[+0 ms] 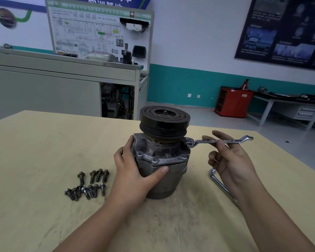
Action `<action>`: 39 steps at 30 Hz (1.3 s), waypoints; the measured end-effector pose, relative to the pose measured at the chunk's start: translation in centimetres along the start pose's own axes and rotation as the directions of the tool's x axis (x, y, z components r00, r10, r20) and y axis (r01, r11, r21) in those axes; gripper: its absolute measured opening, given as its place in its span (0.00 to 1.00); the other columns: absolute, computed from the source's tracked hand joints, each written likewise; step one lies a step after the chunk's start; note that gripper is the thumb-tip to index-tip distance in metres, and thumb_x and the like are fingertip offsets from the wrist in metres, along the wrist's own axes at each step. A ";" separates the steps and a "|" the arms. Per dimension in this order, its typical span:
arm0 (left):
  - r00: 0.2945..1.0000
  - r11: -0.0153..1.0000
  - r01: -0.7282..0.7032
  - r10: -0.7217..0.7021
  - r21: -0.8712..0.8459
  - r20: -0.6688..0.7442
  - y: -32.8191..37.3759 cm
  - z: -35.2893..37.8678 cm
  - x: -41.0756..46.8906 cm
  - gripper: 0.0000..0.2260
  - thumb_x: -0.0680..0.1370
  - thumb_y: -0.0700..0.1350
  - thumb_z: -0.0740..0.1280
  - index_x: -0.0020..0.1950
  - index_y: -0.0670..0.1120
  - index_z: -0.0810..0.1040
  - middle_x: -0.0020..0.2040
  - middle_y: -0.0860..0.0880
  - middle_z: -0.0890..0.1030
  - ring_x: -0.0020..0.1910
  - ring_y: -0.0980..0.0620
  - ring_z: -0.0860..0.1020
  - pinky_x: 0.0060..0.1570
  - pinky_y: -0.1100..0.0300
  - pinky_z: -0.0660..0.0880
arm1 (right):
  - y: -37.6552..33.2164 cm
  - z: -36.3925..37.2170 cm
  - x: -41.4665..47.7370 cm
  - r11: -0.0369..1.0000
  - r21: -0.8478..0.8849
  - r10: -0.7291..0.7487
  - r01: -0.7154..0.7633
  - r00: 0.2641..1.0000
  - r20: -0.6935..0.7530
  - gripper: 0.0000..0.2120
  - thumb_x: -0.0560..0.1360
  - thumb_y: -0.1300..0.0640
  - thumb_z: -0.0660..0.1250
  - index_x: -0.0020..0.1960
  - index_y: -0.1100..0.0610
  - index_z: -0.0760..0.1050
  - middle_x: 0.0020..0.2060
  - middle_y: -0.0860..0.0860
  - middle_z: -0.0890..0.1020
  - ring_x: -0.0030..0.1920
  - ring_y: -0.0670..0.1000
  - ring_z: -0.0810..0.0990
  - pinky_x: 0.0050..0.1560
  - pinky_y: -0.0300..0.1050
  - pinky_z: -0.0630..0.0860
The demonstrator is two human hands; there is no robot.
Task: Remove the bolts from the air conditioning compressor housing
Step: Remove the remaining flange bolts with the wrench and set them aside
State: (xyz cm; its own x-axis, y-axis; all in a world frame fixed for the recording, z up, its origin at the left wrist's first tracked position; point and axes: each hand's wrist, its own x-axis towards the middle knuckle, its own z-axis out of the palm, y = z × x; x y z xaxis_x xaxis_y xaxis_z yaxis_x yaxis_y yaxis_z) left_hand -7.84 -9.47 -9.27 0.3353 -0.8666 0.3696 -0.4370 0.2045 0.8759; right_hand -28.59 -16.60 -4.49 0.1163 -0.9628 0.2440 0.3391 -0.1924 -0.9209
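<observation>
One compressor [162, 160] stands upright. Left of it lie roughly eleven loose bolts [87, 184]: four in the far row and about seven overlapping in the near one. Right of it are two tools, a ring wrench [224, 141] and a bent wrench [220, 184].

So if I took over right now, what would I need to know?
Left hand grips the compressor, which stands upright on the table.
Right hand holds the wrench, its ring end on the housing's right ear.
Done: a pile of bolts lies loose on the table, left of the compressor.
Left: probably the bolt under the wrench; the far side is hidden, so check there too.
A second tool lies on the table under the right hand.
</observation>
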 end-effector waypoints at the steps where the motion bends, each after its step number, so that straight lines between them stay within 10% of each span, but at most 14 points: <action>1: 1.000 1.000 0.003 -0.003 0.000 0.000 0.0 0.0 0.0 0.54 0.55 0.71 0.65 0.76 0.60 0.46 0.66 0.62 0.54 0.58 0.70 0.59 0.62 0.67 0.59 | 0.0 0.3 0.3 1.000 0.005 0.013 -0.013 1.000 -0.027 0.08 0.80 0.62 0.57 0.56 0.56 0.72 0.44 0.49 0.86 0.25 0.45 0.74 0.28 0.36 0.74; 9: 1.000 1.000 -0.008 0.008 -0.015 -0.001 -0.1 0.0 0.0 0.54 0.54 0.72 0.65 0.75 0.61 0.47 0.67 0.62 0.54 0.54 0.74 0.58 0.62 0.67 0.59 | 0.2 3.4 3.0 0.982 0.062 0.184 -0.177 0.973 -0.141 0.06 0.80 0.64 0.58 0.46 0.58 0.71 0.34 0.52 0.85 0.20 0.44 0.67 0.22 0.34 0.67; 17: 1.000 1.000 -0.021 0.021 -0.018 0.004 0.0 0.1 0.0 0.51 0.57 0.70 0.67 0.75 0.61 0.47 0.66 0.61 0.54 0.49 0.82 0.60 0.57 0.73 0.58 | -0.4 3.7 4.4 0.943 -0.292 0.170 -0.157 0.985 0.021 0.10 0.79 0.65 0.61 0.41 0.61 0.76 0.19 0.44 0.73 0.19 0.42 0.62 0.20 0.34 0.60; 24: 0.999 0.999 -0.044 0.044 -0.004 -0.001 -0.1 0.1 0.0 0.50 0.59 0.68 0.69 0.75 0.62 0.46 0.64 0.63 0.53 0.50 0.87 0.55 0.49 0.82 0.57 | -1.2 3.7 5.1 0.876 -0.475 0.140 -0.077 0.985 0.098 0.07 0.75 0.67 0.65 0.47 0.60 0.81 0.30 0.50 0.78 0.22 0.42 0.70 0.22 0.33 0.64; 31: 1.000 1.000 -0.004 0.004 -0.019 0.008 0.0 0.0 0.0 0.53 0.55 0.71 0.66 0.75 0.62 0.46 0.64 0.65 0.53 0.56 0.72 0.59 0.61 0.67 0.59 | -2.1 4.1 4.4 0.997 0.071 0.047 -0.039 0.993 -0.107 0.06 0.77 0.69 0.60 0.47 0.62 0.74 0.30 0.53 0.80 0.22 0.41 0.70 0.20 0.32 0.64; 39: 1.000 1.000 -0.017 0.017 -0.009 -0.005 -0.1 0.1 0.0 0.53 0.56 0.71 0.66 0.75 0.62 0.46 0.63 0.64 0.53 0.56 0.72 0.58 0.62 0.67 0.59 | -2.5 3.5 1.4 0.995 -0.002 -0.101 0.102 0.984 -0.143 0.13 0.74 0.74 0.61 0.42 0.58 0.65 0.30 0.54 0.73 0.23 0.46 0.74 0.21 0.35 0.66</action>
State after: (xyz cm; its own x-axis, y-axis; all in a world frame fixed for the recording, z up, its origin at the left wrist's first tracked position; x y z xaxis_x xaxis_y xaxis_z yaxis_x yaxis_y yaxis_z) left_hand -7.89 -9.53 -9.41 0.3323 -0.8606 0.3859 -0.4353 0.2230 0.8722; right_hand -26.00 -16.85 -0.80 -0.0537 -0.9555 0.2900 0.3475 -0.2902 -0.8917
